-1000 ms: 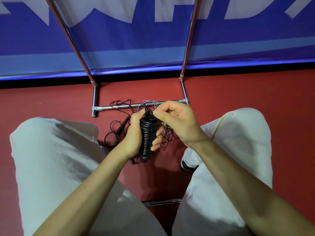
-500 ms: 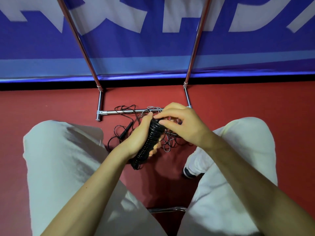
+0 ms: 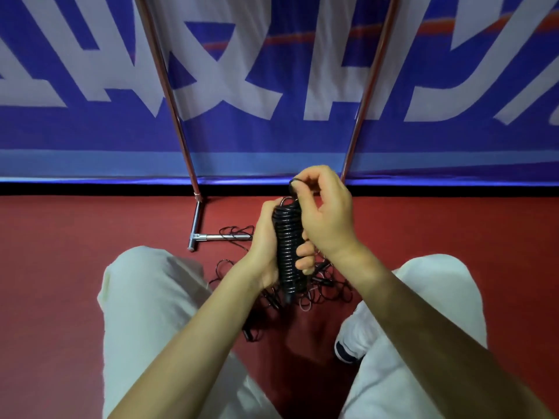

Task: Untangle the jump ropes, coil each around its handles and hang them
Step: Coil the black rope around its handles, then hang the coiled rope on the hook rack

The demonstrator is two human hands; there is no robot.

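- One coiled jump rope (image 3: pixel 287 249) stands nearly upright between the two hands, its long axis running from the knees toward the blue banner (image 3: pixel 272 86), the top end leaning slightly away from the person.
- Its cord is black, glossy and thin, wound in tight even turns into a ribbed cylinder; the handles inside the winding cannot be seen.
- Left hand (image 3: pixel 264 246) grasps the coil from the coil's left, fingers curled round it, their tips showing on the coil's right side.
- Right hand (image 3: pixel 325 213) sits above and right of the coil, thumb and forefinger pinching a small black loop of cord at the coil's top; the other fingers are curled.
- Loose tangled ropes (image 3: pixel 320 288) lie on the red floor (image 3: pixel 75 252) below and behind the coil, thin black loops partly hidden by both hands and forearms; how many ropes are there cannot be told.
- Chrome rack (image 3: pixel 196 225), round shiny tubing, stands behind the coil: two slanted uprights cut off at the top edge, a foot bar on the floor with cord draped over it, its right part hidden by the hands.
- Light trouser knees (image 3: pixel 151 297) flank the coil; a white shoe (image 3: pixel 348 346) shows lower right of it.
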